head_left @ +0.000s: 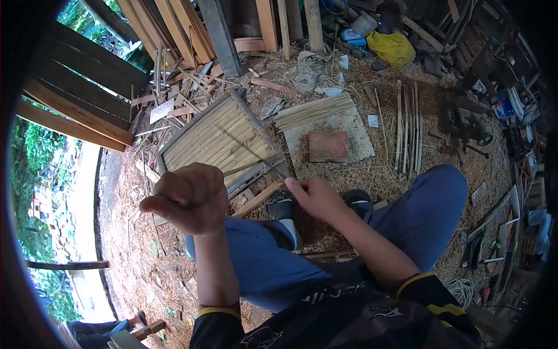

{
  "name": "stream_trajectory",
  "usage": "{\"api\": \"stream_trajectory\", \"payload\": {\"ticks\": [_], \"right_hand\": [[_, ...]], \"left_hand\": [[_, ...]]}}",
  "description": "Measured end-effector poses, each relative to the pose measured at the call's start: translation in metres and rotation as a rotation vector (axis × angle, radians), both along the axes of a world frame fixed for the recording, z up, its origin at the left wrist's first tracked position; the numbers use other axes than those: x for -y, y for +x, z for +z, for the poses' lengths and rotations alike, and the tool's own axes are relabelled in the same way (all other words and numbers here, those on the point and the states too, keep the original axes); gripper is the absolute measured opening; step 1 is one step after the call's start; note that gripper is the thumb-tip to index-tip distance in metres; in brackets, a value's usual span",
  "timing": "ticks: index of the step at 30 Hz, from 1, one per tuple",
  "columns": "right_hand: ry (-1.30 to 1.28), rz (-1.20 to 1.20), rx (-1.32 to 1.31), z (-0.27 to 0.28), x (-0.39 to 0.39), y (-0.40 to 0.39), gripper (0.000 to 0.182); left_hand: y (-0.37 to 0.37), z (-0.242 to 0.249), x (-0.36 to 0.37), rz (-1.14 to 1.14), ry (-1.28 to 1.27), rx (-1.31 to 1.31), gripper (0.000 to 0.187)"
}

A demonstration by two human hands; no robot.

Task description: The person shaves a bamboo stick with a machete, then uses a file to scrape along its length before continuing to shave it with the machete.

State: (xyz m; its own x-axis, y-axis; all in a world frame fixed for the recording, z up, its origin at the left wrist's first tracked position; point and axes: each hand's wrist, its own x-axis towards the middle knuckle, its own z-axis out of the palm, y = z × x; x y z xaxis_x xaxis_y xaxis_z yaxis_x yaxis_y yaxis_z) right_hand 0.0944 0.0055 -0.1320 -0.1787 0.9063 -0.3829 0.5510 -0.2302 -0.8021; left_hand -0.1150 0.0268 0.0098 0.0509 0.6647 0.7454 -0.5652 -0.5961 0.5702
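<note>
- Bamboo is the stuff in hand: a thin bamboo sliver (247, 169) runs between the two hands, so slim that its ends are hard to follow against the litter.
- Left hand (189, 198) is raised and curled into a fist seen from the back; its grip looks pressed together, but the fingertips are hidden, so whether they pinch the sliver cannot be told.
- Right hand (317, 196) is lower, with thumb and forefinger pinched together at the sliver's near end.
- Below the hands, the person's knees in blue trousers (418, 215) and two dark shoes (283, 205) cover part of the ground; the black and yellow sleeves are cut off by the lower edge.
- Just beyond the left hand lies a woven bamboo panel (218, 139) in a frame, its near corner hidden by the fist.
- A bundle of split strips (314, 110) rests on a grey mat (349, 131) with a reddish tile (328, 145) on it.
- More long strips (407, 128) lie to the right.
- Ground is earth strewn with shavings and chips; planks (174, 29) lean at the back, a yellow bag (392, 47) lies beyond, and tools at the right edge are too dark to name.
- Green plants show at the far left.
</note>
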Motion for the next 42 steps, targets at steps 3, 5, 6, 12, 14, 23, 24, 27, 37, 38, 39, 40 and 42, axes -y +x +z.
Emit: {"api": "stream_trajectory", "payload": {"ticks": [3,5,6,12,14,23,24,27,37,38,39,40,42], "right_hand": [[-0.055,-0.006,0.105,-0.016,-0.006,0.009,0.078],[-0.029,0.006,0.08,-0.024,-0.009,0.01,0.077],[-0.017,0.026,0.02,0.004,-0.003,0.003,0.077],[-0.025,-0.003,0.036,-0.027,-0.01,0.005,0.083],[-0.006,-0.012,0.053,-0.026,-0.009,0.009,0.085],[-0.086,0.011,0.071,-0.019,-0.02,0.012,0.087],[-0.048,0.005,0.092,-0.013,-0.019,0.01,0.087],[-0.025,0.07,-0.003,0.009,-0.011,0.004,0.089],[0.036,0.078,0.069,0.025,-0.013,0.001,0.083],[0.045,0.058,0.038,0.023,-0.011,0.0,0.083],[0.053,0.035,0.002,0.02,-0.009,-0.002,0.083],[0.059,0.01,-0.035,0.014,-0.007,-0.003,0.083],[0.116,0.006,0.013,-0.047,-0.021,0.013,0.082]], "left_hand": [[0.001,0.001,0.0,0.007,0.011,-0.005,0.061],[0.004,-0.001,0.002,0.041,0.03,-0.031,0.062],[0.007,0.0,0.003,0.048,0.022,-0.033,0.062],[0.007,0.001,-0.001,-0.027,0.02,-0.001,0.062],[0.009,0.003,0.003,0.01,0.032,-0.037,0.062],[0.013,0.005,0.003,-0.027,0.006,-0.07,0.066],[0.012,0.007,0.003,-0.033,0.017,-0.097,0.066],[0.009,0.006,0.004,-0.039,0.015,-0.115,0.066],[0.006,0.008,-0.003,-0.082,0.025,-0.098,0.066],[0.006,0.008,-0.003,-0.076,0.01,-0.088,0.066],[0.006,0.01,-0.003,-0.072,-0.005,-0.081,0.066],[0.007,0.011,-0.003,-0.07,-0.022,-0.077,0.066],[0.006,0.009,-0.005,-0.09,0.001,-0.078,0.067]]}}
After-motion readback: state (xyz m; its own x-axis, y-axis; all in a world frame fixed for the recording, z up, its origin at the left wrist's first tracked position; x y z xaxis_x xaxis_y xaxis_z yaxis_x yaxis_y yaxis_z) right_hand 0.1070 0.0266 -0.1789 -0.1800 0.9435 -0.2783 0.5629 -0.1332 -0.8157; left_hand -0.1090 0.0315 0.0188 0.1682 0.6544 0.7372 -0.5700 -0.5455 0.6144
